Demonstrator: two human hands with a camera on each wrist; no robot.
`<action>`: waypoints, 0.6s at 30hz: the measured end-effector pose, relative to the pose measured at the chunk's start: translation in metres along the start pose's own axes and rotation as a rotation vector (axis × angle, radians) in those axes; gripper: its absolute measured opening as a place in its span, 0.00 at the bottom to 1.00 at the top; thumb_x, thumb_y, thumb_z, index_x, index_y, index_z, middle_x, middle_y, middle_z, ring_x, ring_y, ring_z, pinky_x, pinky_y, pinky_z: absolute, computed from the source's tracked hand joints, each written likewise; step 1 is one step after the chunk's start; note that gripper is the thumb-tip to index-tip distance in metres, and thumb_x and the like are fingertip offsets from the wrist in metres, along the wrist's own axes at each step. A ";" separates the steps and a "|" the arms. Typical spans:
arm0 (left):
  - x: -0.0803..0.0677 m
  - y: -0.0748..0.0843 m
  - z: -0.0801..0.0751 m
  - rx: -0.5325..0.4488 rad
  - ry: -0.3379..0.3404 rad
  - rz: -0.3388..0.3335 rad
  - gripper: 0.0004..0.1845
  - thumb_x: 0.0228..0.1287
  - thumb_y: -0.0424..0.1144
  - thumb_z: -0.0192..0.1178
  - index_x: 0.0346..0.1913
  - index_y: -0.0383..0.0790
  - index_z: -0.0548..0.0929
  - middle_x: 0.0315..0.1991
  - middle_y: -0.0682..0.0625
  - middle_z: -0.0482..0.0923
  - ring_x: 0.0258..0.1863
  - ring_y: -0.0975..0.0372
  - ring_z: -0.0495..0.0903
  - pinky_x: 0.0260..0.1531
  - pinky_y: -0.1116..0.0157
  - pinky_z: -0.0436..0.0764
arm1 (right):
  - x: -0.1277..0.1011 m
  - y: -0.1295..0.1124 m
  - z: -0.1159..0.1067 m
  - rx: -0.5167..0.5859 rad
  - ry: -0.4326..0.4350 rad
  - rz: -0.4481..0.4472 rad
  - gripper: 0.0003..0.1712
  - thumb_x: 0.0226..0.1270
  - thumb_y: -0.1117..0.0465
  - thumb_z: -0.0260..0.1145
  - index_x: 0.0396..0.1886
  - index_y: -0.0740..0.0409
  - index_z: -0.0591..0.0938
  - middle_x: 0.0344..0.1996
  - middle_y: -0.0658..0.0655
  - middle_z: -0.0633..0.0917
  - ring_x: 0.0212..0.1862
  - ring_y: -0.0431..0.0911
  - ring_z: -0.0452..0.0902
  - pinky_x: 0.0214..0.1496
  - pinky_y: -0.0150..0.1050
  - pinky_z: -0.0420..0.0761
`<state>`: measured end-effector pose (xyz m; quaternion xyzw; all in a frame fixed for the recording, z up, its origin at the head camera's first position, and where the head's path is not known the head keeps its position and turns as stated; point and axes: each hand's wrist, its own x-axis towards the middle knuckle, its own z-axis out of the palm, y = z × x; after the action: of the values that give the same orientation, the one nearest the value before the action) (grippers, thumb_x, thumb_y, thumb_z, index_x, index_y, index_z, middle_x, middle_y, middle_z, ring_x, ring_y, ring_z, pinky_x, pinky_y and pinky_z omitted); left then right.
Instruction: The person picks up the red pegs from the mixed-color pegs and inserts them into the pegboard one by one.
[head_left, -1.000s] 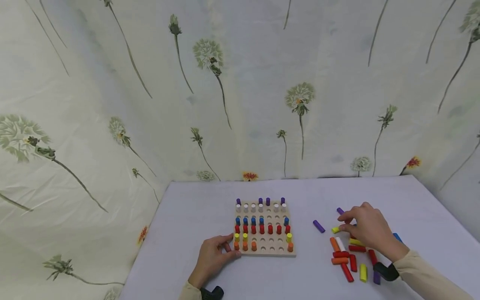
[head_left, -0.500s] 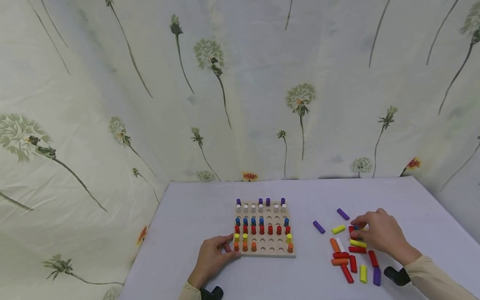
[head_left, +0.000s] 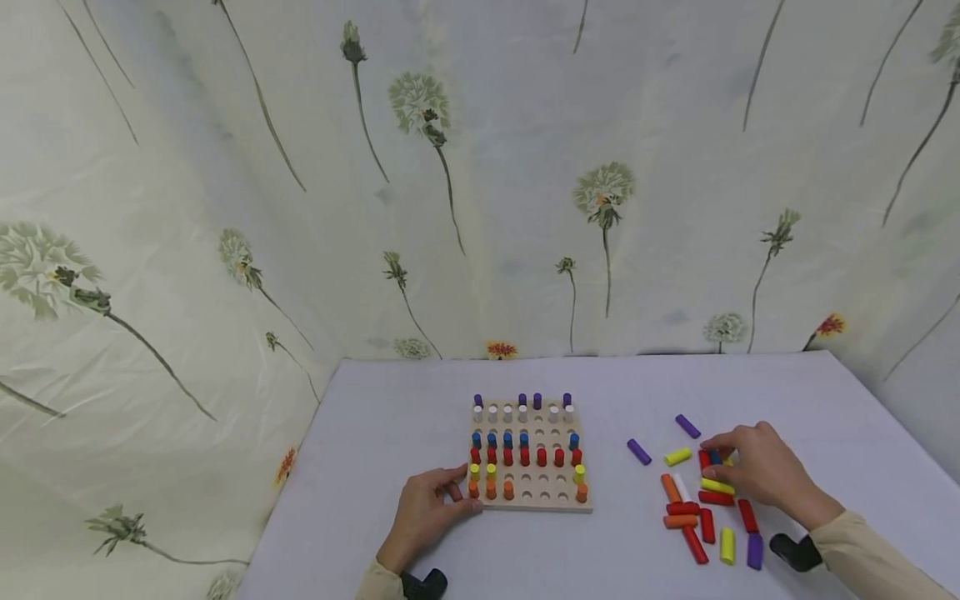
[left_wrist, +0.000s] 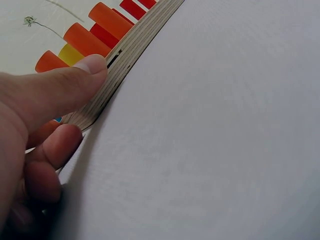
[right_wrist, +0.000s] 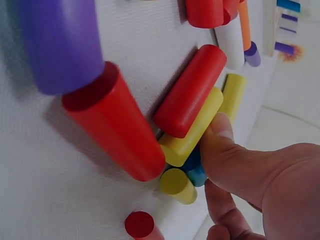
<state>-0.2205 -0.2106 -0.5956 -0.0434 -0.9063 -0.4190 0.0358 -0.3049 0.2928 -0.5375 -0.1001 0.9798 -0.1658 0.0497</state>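
A wooden pegboard lies mid-table with rows of purple, white, blue, red, yellow and orange pegs standing in it and several holes bare. My left hand grips its near-left corner, the thumb pressed on the board's layered edge and a finger curled beside the corner. To the right lies a pile of loose pegs. My right hand reaches into it and pinches a blue peg. In the right wrist view the thumb presses on that blue peg, beside a yellow peg and a red peg.
Loose pegs lie around the right hand: two purple pegs, a yellow peg, orange, white and several red ones. A floral cloth backdrop hangs behind the table and past its left edge.
My right hand has slid to the right, away from the yellow and purple pegs, and its fingertips now close on the blue peg. The left hand and board have stayed put.
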 end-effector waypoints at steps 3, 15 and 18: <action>0.000 0.000 0.000 -0.007 -0.001 -0.004 0.31 0.55 0.53 0.81 0.61 0.44 0.89 0.28 0.62 0.81 0.22 0.70 0.68 0.23 0.72 0.62 | 0.001 0.000 0.000 0.009 0.006 -0.017 0.27 0.51 0.50 0.86 0.46 0.62 0.91 0.35 0.54 0.88 0.45 0.57 0.71 0.44 0.52 0.73; 0.000 0.000 0.000 0.009 0.005 0.006 0.32 0.55 0.53 0.81 0.61 0.43 0.89 0.28 0.62 0.81 0.21 0.71 0.67 0.23 0.72 0.61 | 0.000 -0.001 0.003 0.059 0.042 -0.042 0.09 0.62 0.61 0.80 0.33 0.54 0.85 0.32 0.49 0.87 0.44 0.56 0.72 0.46 0.54 0.75; 0.000 0.000 0.000 0.002 0.006 0.004 0.31 0.55 0.53 0.81 0.61 0.43 0.89 0.28 0.62 0.81 0.22 0.71 0.67 0.23 0.72 0.62 | 0.000 -0.004 0.001 0.071 0.053 -0.052 0.08 0.64 0.66 0.78 0.32 0.53 0.84 0.30 0.48 0.85 0.42 0.53 0.74 0.46 0.55 0.78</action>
<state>-0.2209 -0.2102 -0.5953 -0.0440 -0.9066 -0.4180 0.0392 -0.3040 0.2890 -0.5376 -0.1194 0.9713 -0.2043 0.0230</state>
